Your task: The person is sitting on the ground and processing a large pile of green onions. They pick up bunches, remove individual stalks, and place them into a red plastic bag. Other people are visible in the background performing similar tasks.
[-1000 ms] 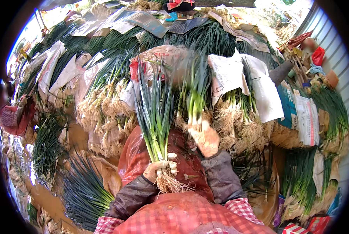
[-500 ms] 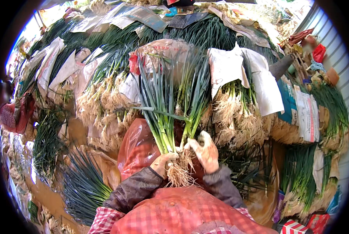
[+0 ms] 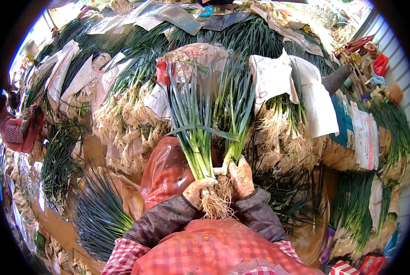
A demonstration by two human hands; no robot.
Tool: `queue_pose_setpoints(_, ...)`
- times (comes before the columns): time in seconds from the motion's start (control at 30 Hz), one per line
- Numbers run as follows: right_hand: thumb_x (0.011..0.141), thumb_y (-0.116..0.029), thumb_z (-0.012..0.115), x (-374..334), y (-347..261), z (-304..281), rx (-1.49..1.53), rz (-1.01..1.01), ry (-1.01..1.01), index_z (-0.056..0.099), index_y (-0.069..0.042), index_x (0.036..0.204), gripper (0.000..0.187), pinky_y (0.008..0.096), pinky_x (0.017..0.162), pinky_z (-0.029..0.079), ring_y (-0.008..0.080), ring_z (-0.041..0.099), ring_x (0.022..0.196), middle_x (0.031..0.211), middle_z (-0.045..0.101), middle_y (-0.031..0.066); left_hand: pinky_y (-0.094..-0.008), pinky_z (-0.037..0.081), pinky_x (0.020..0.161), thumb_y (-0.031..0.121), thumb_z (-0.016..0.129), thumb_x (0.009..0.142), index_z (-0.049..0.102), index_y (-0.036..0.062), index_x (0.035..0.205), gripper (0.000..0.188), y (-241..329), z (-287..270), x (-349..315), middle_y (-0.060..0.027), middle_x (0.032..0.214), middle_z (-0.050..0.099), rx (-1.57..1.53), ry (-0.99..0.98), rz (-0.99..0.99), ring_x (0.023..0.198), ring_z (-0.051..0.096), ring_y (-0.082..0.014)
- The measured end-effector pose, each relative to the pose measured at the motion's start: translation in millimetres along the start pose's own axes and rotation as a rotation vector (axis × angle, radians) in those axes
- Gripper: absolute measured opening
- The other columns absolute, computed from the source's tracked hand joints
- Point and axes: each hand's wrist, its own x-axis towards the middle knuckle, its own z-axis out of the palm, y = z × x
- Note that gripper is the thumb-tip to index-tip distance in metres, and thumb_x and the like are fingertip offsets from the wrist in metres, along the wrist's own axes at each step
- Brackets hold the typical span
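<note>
In front of my lap stands a bunch of green garlic [image 3: 198, 153], its leaves fanned up and away from me and its pale roots [image 3: 217, 201] hanging down. My left hand [image 3: 198, 191] is closed around the stalk bases on the left side, thumb laid across them. A second part of the bunch, the right stalks [image 3: 234, 149], leans right; my right hand [image 3: 241, 178] is closed against their base, its fingers partly hidden. One long leaf [image 3: 209, 130] crosses in front of both parts.
A loose heap of green stalks [image 3: 100, 215] lies at my left. Root-ended bunches [image 3: 131, 114] are piled ahead, partly under paper and white sacks [image 3: 313, 98]. More bunches [image 3: 356, 201] lie at the right, near a ribbed metal wall [image 3: 393, 55]. Another person's sleeve [image 3: 13, 133] shows far left.
My right hand, its fingers raised and spread beside the stalks before, has closed against the right stalks' base. The left hand keeps its hold, and the roots have drawn closer together.
</note>
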Motion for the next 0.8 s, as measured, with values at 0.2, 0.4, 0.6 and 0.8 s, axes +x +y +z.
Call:
queue_pose_setpoints(0.2, 0.089, -0.020, 0.062, 36, 32, -24, 0.056, 0.126, 0.154, 0.058, -0.003, 0.118, 0.034, 0.0393, 0.067, 0.054, 0.0307, 0.066, 0.082, 0.098, 0.066, 0.0190, -0.0476, 0.047, 0.101, 0.012, 0.061, 0.084, 0.055, 0.0070, 0.120, 0.037, 0, -2, -5, -0.0126, 0.111, 0.062, -0.157, -0.087, 0.039, 0.111, 0.060, -0.0293)
queue_pose_setpoints(0.4, 0.088, -0.028, 0.062, 28, 18, -65, -1.015, -0.539, 0.567, 0.055, 0.000, 0.124, 0.047, 0.0448, 0.080, 0.051, 0.0303, 0.062, 0.092, 0.102, 0.064, 0.0171, -0.0459, 0.059, 0.080, 0.018, 0.063, 0.084, 0.057, 0.0128, 0.115, 0.032, 3, -31, -17, -0.0113, 0.112, 0.062, -0.227, -0.066, 0.100, 0.110, 0.062, -0.0330)
queue_pose_setpoints(0.6, 0.096, -0.037, 0.053, 8, -21, -11, 0.271, 0.012, -0.298, 0.063, 0.000, 0.110, 0.042, 0.0306, 0.067, 0.051, 0.0179, 0.065, 0.080, 0.095, 0.068, 0.0108, -0.0377, 0.059, 0.079, 0.013, 0.061, 0.085, 0.054, 0.0037, 0.122, 0.039, -16, -26, -7, -0.0160, 0.111, 0.066, -0.110, -0.049, 0.050, 0.096, 0.067, -0.0261)
queue_pose_setpoints(0.8, 0.095, -0.030, 0.060, -1, -29, -11, 0.191, 0.107, -0.252, 0.067, 0.003, 0.084, 0.035, 0.0315, 0.057, 0.047, 0.0170, 0.061, 0.060, 0.071, 0.068, 0.0117, -0.0410, 0.058, 0.079, 0.010, 0.060, 0.085, 0.057, 0.0073, 0.112, 0.027, -25, -38, -14, -0.0166, 0.110, 0.065, 0.021, 0.035, -0.045, 0.097, 0.067, -0.0256)
